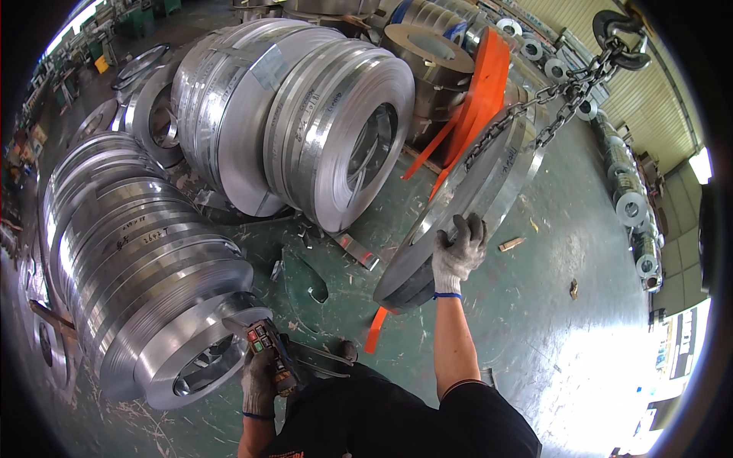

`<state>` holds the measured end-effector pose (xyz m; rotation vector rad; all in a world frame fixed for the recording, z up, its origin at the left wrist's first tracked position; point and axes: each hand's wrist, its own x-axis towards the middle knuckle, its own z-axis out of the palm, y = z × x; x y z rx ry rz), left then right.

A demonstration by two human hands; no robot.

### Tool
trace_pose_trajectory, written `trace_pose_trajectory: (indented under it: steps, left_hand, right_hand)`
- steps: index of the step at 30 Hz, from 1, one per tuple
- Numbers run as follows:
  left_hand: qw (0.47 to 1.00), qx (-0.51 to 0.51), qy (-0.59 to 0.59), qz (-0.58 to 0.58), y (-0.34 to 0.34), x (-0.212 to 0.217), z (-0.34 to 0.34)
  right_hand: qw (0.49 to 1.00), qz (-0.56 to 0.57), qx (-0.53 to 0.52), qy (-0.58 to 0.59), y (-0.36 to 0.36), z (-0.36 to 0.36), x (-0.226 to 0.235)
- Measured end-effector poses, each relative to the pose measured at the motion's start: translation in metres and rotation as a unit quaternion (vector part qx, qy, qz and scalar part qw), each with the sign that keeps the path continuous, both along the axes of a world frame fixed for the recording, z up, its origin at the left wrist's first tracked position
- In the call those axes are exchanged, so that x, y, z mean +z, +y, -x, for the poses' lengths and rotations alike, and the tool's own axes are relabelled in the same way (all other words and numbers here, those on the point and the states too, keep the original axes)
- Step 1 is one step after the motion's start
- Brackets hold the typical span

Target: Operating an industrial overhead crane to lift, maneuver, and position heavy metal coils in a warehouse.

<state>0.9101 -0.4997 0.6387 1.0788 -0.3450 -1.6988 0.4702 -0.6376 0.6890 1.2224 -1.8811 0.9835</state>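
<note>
My left hand, in a grey-white work glove, is closed around a crane remote control with red and green buttons. The remote is low in the view, close to my body. My right hand, gloved with a blue cuff edge, lies against the outer rim of a narrow steel strip coil, its fingers stretched along it. This coil stands tilted, with a chain running from its upper part to a dark crane hook. Whether its lower edge touches the floor I cannot tell.
Large steel coils stand upright ahead, and a row of narrower coils lines the left. Behind the tilted coil hangs a wide orange strap. A wood scrap lies on the green floor. More coils line the right wall.
</note>
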Motion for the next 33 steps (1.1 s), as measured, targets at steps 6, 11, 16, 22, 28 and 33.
trace_pose_trajectory:
  steps: [6, 11, 16, 22, 28, 33]
  left_hand:
    - [1.0, 0.002, 0.005, -0.011, -0.005, 0.012, -0.006]
    - [1.0, 0.013, -0.003, -0.026, -0.007, 0.007, -0.019]
    - [1.0, -0.007, 0.001, -0.022, -0.019, 0.014, -0.032]
    - [0.999, -0.022, 0.014, -0.024, -0.032, 0.009, -0.04]
    - [0.999, -0.011, 0.018, -0.026, -0.036, 0.007, -0.037]
    - [0.998, 0.045, -0.019, -0.032, -0.047, 0.005, -0.013]
  right_hand:
    - [1.0, -0.016, -0.007, -0.004, -0.009, -0.028, 0.001]
    - [1.0, -0.015, -0.007, -0.017, -0.016, -0.047, 0.006]
    - [1.0, -0.022, -0.003, -0.016, -0.023, -0.058, 0.012]
    - [0.998, -0.053, -0.001, -0.016, -0.023, -0.068, 0.027]
    - [0.964, -0.25, 0.046, 0.08, 0.002, -0.063, 0.054]
    - [0.919, -0.28, 0.212, 0.178, 0.0, -0.026, 0.062]
